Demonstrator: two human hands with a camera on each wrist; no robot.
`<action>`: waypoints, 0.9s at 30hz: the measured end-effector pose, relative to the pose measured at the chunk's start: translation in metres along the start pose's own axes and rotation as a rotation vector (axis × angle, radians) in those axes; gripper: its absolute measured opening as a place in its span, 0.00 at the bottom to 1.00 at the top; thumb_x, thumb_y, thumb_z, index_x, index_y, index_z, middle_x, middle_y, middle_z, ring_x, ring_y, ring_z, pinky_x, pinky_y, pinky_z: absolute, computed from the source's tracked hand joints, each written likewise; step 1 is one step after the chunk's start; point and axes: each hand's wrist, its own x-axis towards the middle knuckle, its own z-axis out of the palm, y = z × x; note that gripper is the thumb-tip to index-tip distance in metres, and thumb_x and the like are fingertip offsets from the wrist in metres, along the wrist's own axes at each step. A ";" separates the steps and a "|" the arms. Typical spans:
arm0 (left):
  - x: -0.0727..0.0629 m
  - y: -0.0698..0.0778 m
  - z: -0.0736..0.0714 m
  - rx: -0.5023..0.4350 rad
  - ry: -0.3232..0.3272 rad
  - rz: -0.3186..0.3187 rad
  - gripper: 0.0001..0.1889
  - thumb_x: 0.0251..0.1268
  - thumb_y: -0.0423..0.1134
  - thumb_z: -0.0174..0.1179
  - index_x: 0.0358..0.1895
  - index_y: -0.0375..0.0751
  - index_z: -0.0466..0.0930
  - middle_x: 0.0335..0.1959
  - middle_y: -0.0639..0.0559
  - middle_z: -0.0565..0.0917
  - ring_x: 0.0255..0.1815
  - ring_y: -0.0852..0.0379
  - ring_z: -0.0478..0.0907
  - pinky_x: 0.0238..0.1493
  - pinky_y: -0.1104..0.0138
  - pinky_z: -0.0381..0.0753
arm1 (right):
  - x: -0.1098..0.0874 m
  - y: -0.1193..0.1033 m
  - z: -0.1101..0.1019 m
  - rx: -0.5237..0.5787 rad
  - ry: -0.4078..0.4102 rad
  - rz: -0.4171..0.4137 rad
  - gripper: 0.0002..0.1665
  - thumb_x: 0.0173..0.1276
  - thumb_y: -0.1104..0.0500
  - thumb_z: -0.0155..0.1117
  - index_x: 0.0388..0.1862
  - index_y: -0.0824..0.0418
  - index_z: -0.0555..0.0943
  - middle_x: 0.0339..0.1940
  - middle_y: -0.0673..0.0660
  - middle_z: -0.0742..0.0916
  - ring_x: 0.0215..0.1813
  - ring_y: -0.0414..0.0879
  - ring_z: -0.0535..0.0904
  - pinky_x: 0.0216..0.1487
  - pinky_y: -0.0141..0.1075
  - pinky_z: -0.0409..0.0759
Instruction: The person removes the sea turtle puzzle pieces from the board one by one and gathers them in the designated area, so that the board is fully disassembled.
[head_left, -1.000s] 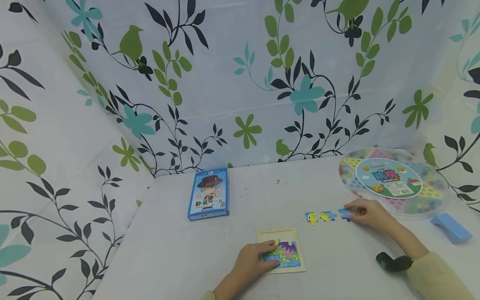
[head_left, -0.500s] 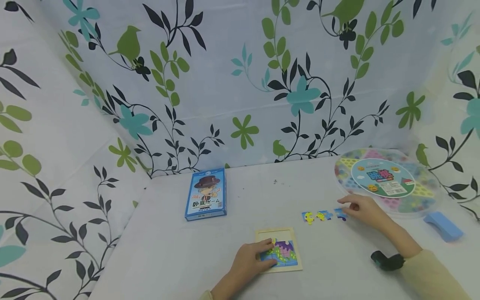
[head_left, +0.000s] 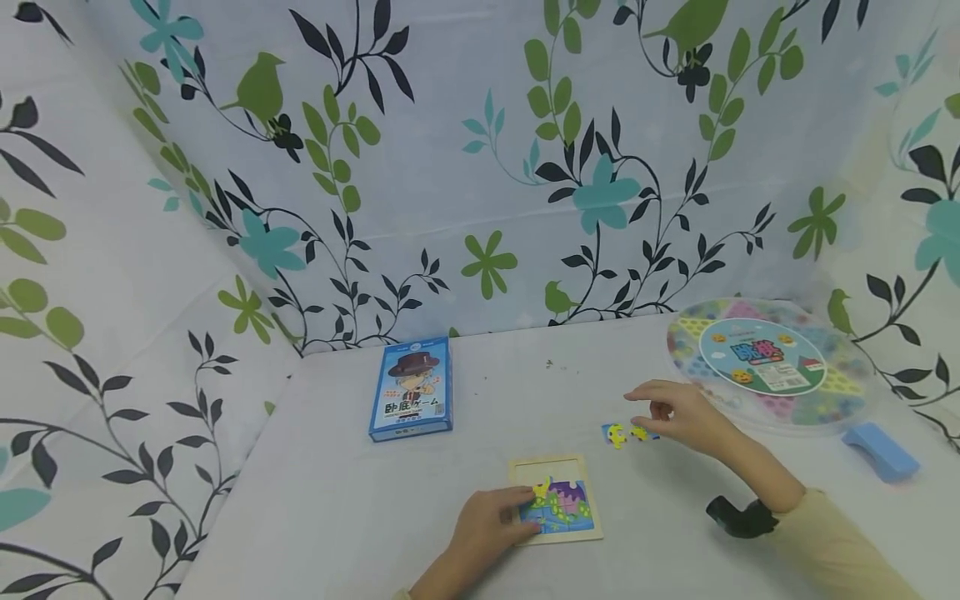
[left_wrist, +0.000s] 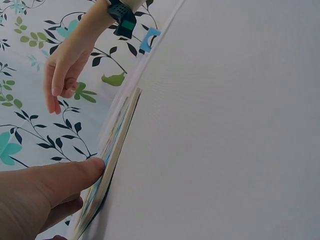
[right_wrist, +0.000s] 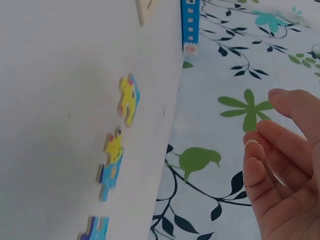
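Observation:
My left hand (head_left: 483,521) rests at the left side of a wooden-framed jigsaw puzzle (head_left: 573,522), thumb and a finger extended over its pieces. In the left wrist view a straight finger (left_wrist: 75,175) touches the puzzle's face near its pale frame (left_wrist: 122,130). Purple, green and blue pieces fill the lower part; the top strip is bare. My right hand (head_left: 686,417) hovers above loose puzzle pieces, fingers loosely bent and holding nothing. The right wrist view shows a yellow piece (right_wrist: 129,102), a yellow-and-blue piece (right_wrist: 112,165) and a blue piece (right_wrist: 95,229) in a row; in the head view my hand hides the blue one.
A blue card-game box (head_left: 411,389) lies at the back left of the white table. At the back right is a round, clear-lidded game set (head_left: 843,396) with a printed label. Beside it sits a light-blue notched block (head_left: 880,452). A patterned cloth (head_left: 450,167) hangs behind.
My right hand has left the rightmost blue piece and moved left, over the middle of the row. My left hand stays at the puzzle, shifted slightly. The head view has turned a little.

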 end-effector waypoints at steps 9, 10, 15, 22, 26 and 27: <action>-0.010 -0.005 -0.002 -0.030 0.029 0.027 0.17 0.47 0.48 0.66 0.41 0.44 0.83 0.41 0.58 0.81 0.44 0.61 0.77 0.47 0.66 0.71 | 0.019 -0.023 0.023 0.127 0.010 -0.049 0.18 0.51 0.61 0.70 0.42 0.64 0.81 0.35 0.50 0.81 0.24 0.34 0.68 0.23 0.28 0.71; -0.010 -0.005 -0.002 -0.035 0.031 0.024 0.17 0.46 0.48 0.66 0.40 0.44 0.83 0.41 0.58 0.81 0.44 0.61 0.77 0.46 0.66 0.71 | 0.021 -0.025 0.027 0.145 0.013 -0.057 0.18 0.51 0.62 0.69 0.42 0.65 0.81 0.36 0.50 0.81 0.23 0.34 0.68 0.23 0.28 0.71; -0.012 -0.005 -0.002 -0.041 0.033 0.014 0.17 0.46 0.47 0.66 0.40 0.44 0.83 0.41 0.58 0.82 0.44 0.61 0.77 0.46 0.65 0.72 | 0.026 -0.035 0.042 0.214 0.027 -0.098 0.16 0.52 0.64 0.68 0.42 0.65 0.80 0.36 0.52 0.81 0.23 0.35 0.68 0.22 0.29 0.71; -0.014 -0.005 -0.003 -0.025 0.041 0.020 0.16 0.46 0.47 0.66 0.39 0.44 0.83 0.40 0.59 0.82 0.43 0.62 0.77 0.46 0.66 0.72 | 0.031 -0.050 0.064 0.283 -0.016 -0.111 0.18 0.51 0.64 0.69 0.43 0.66 0.79 0.35 0.51 0.80 0.24 0.39 0.69 0.23 0.31 0.72; -0.016 -0.005 -0.004 -0.022 0.057 0.034 0.15 0.47 0.47 0.66 0.38 0.45 0.84 0.39 0.60 0.82 0.42 0.63 0.77 0.44 0.66 0.72 | 0.032 -0.059 0.079 0.375 -0.013 -0.095 0.19 0.48 0.68 0.69 0.41 0.69 0.79 0.34 0.55 0.80 0.22 0.43 0.70 0.22 0.33 0.72; -0.016 -0.005 -0.005 -0.019 0.067 0.044 0.14 0.46 0.46 0.66 0.37 0.45 0.84 0.38 0.60 0.82 0.41 0.63 0.78 0.43 0.66 0.72 | 0.032 -0.061 0.083 0.396 -0.012 -0.091 0.19 0.48 0.69 0.69 0.41 0.70 0.78 0.33 0.55 0.80 0.22 0.43 0.69 0.21 0.33 0.71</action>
